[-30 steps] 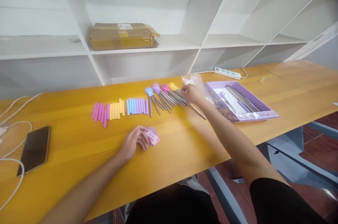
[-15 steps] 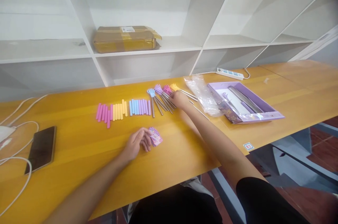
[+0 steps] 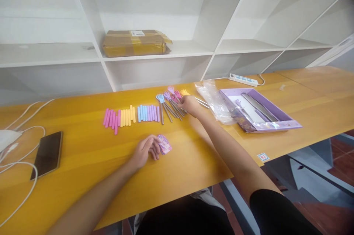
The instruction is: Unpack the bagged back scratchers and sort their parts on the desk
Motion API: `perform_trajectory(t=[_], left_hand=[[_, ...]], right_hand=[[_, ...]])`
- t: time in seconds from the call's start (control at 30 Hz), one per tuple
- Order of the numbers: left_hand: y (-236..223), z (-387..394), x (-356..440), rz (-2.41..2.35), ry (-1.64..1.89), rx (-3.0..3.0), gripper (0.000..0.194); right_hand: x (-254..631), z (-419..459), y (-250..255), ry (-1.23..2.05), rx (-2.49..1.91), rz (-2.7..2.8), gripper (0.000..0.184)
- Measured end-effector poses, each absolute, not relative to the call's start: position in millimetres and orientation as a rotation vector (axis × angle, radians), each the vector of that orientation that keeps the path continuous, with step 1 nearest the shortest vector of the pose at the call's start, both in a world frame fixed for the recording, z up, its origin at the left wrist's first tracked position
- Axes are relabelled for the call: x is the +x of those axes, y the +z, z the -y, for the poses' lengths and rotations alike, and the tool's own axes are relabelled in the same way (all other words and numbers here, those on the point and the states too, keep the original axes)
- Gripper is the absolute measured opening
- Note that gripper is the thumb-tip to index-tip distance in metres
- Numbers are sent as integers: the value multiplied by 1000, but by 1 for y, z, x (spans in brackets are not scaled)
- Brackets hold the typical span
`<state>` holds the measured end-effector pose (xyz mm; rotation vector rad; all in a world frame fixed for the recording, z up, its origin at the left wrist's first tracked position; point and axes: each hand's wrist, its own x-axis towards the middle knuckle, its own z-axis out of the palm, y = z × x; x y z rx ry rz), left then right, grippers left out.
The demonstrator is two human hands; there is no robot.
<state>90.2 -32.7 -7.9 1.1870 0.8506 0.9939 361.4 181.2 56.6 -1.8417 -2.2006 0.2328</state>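
Observation:
My right hand [image 3: 190, 105] is closed on a back scratcher, its lilac hand-shaped head [image 3: 170, 90] showing past my fingers; the grip itself is partly hidden. Under and around it lie more back scratchers with metal rods: a blue one [image 3: 160, 98], another lilac one [image 3: 167, 96], pink ones [image 3: 177, 94] and yellow ones [image 3: 184, 92]. My left hand [image 3: 143, 150] rests on the table, fingers loosely curled and slightly apart. Its fingertips are beside a fanned pile of small pink-purple cards [image 3: 165, 145], with no clear grip on them.
Pink [image 3: 111, 118], yellow [image 3: 128, 116] and blue-to-purple sleeves [image 3: 148, 113] lie in rows. To the right are clear plastic bags [image 3: 211, 98] and a purple box [image 3: 287, 126] holding scratcher parts. A phone [image 3: 49, 152], white cables [image 3: 35, 176] and a power strip [image 3: 243, 80] lie near the sides.
A lilac scratcher head now shows beyond my right hand, above the others. The long rod that lay right of my forearm is no longer visible. My left hand stays beside the cards.

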Motion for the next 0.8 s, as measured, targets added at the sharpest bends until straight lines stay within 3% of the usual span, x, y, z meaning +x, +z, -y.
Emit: perform_trajectory(t=[0.17,0.4,0.8], left_hand=[[-9,33,91,-847,996,1185,57],[-9,33,90,-867,992,1184,56],[-7,34,90,-869,969,1188,58]], right_hand=[[342,-167,68,340,-1716,2090,28],[283,-154,72,473,-1709,2348,29],[238,-157,56,352,-1922,2401,45]])
